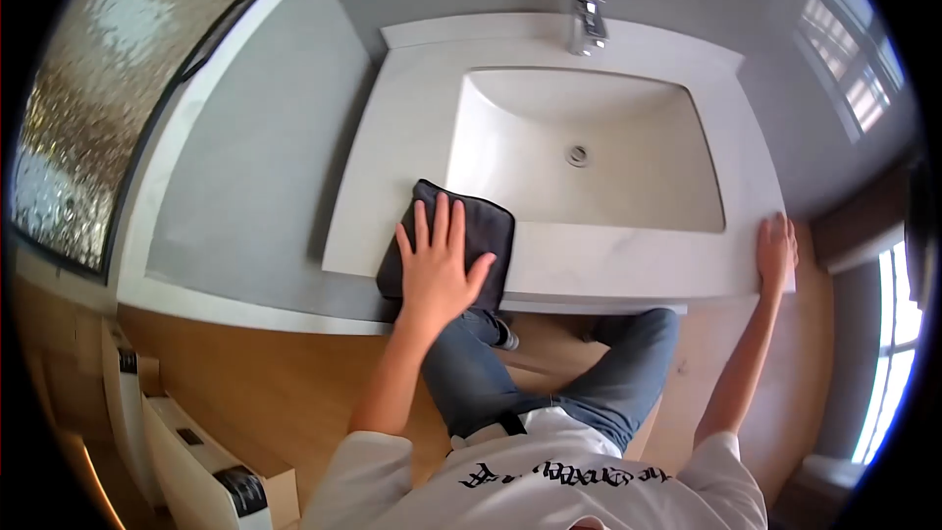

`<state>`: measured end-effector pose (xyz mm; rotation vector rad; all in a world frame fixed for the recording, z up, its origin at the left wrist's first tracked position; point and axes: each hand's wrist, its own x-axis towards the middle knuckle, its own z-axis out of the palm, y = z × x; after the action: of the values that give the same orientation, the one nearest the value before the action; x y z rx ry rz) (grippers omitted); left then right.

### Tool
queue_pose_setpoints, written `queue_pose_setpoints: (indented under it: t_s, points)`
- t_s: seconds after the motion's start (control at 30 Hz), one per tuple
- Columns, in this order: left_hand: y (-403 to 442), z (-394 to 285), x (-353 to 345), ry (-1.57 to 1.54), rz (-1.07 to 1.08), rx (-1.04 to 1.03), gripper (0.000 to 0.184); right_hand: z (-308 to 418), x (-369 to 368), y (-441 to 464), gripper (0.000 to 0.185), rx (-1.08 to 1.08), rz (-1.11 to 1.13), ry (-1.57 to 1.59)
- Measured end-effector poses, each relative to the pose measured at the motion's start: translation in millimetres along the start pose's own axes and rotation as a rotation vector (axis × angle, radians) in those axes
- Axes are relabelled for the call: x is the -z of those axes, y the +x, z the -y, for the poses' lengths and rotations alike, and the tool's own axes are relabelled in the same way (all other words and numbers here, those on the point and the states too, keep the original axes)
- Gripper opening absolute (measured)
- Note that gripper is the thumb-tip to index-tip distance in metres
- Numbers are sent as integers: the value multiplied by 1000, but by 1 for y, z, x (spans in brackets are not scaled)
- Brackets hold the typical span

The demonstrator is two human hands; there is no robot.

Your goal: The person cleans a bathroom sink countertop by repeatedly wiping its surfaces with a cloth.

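My left hand (439,260) lies flat with fingers spread on a dark grey cloth (488,236). The cloth is spread over the front left of the white countertop (608,260), beside the sink, and its lower edge hangs over the counter's front. At the counter's right front corner rests my right hand (775,247), its fingers laid along the edge with nothing visible in them. Between the hands and the wall is the white rectangular sink (628,167), with a round metal drain (578,155) in its floor.
A chrome faucet (589,20) stands behind the sink. To the left rises a grey partition (255,147) with a pale edge, and beyond it textured glass (88,108). White boxes (196,461) stand on the wooden floor at lower left. A bright window (888,353) is at right.
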<state>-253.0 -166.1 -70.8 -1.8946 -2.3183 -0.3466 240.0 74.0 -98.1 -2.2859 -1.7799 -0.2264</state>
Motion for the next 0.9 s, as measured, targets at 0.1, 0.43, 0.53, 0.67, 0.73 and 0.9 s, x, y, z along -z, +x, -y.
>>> queue_pose_setpoints:
  t_s: [0.1,0.43,0.53,0.67,0.73,0.9]
  points:
    - [7,-70,-10,-85,-59,-141,81,3,2,-1,58,-22,-7,-3]
    - [40,-307,-57,-313,-141,-381,88,8,7,-6,49,-20,-101,131]
    - [41,-292,-63,-464,-158,-417,86,-8,1,-2,35,117,-298,554]
    - [43,-254,-54,-693,-207,-375,68,38,44,-72,26,181,-309,768]
    - [47,-225,-48,-979,-177,-343,53,87,68,-128,27,240,-137,905]
    - [50,-153,-25,-709,-158,-244,38,150,61,-193,51,438,-58,544]
